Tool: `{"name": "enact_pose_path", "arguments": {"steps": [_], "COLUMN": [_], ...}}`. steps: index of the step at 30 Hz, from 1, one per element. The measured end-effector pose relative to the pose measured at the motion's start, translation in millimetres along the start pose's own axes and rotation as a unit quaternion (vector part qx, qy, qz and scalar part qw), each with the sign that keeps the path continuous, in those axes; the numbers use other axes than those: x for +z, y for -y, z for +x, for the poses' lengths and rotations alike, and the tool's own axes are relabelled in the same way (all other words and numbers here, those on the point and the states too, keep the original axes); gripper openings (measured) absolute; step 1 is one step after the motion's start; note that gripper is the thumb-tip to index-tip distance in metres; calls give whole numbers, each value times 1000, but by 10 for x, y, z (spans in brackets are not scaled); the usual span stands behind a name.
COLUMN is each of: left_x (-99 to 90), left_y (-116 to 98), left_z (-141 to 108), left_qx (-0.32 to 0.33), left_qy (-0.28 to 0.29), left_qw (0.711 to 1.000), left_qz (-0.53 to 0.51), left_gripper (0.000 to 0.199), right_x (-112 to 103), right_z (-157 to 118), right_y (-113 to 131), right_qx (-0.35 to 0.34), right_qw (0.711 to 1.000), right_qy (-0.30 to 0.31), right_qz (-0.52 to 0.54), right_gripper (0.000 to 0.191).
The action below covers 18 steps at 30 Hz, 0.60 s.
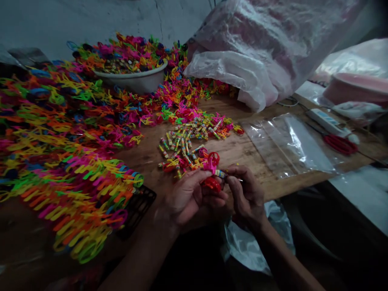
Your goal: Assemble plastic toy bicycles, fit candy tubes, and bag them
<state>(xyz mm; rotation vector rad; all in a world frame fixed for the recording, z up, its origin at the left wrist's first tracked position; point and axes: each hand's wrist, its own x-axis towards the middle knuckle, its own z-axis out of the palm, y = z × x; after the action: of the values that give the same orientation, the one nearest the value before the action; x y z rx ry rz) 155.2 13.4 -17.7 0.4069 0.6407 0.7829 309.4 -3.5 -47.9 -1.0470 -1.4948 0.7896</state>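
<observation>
My left hand (192, 194) is closed on a small plastic piece with pink and red parts (211, 163), its thumb pressing on the pink part. A short patterned tube (219, 173) joins this piece and points toward my right hand (247, 192). The thumb and fingers of my right hand pinch at the tube's right end. What exactly sits between those fingertips is too small to tell. Just beyond my hands lies a loose pile of patterned tubes (184, 141) with colourful plastic bits among them.
Colourful plastic pieces (91, 117) heap over the left side, around a white basin (133, 81). Rows of pieces stand over a black grid tray (142, 206). At right are clear bags (287, 145), red-handled scissors (341, 144), a power strip (327, 121) and a big plastic sack (257, 44).
</observation>
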Motion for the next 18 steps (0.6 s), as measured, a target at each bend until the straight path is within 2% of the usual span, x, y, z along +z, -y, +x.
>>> {"name": "enact_pose_path", "arguments": {"steps": [3, 10, 15, 18], "left_x": [-23, -16, -22, 3], "left_y": [22, 46, 116, 196], "left_z": [0, -16, 15, 81], "left_qx": [-10, -22, 18, 32], "left_qy": [5, 9, -9, -44], "left_qw": [1000, 1000, 995, 994], "left_qz": [-9, 10, 93, 92], "left_gripper": [16, 15, 9, 12], "right_x": [-48, -93, -219, -331], "right_z": [-23, -49, 22, 72], "right_y": [-21, -49, -8, 40], "right_qx": [-35, 2, 14, 27], "right_qw": [999, 1000, 990, 974], "right_qy": [19, 25, 121, 178], "right_qz": [-17, 4, -67, -137], "right_gripper": [14, 12, 12, 15]}}
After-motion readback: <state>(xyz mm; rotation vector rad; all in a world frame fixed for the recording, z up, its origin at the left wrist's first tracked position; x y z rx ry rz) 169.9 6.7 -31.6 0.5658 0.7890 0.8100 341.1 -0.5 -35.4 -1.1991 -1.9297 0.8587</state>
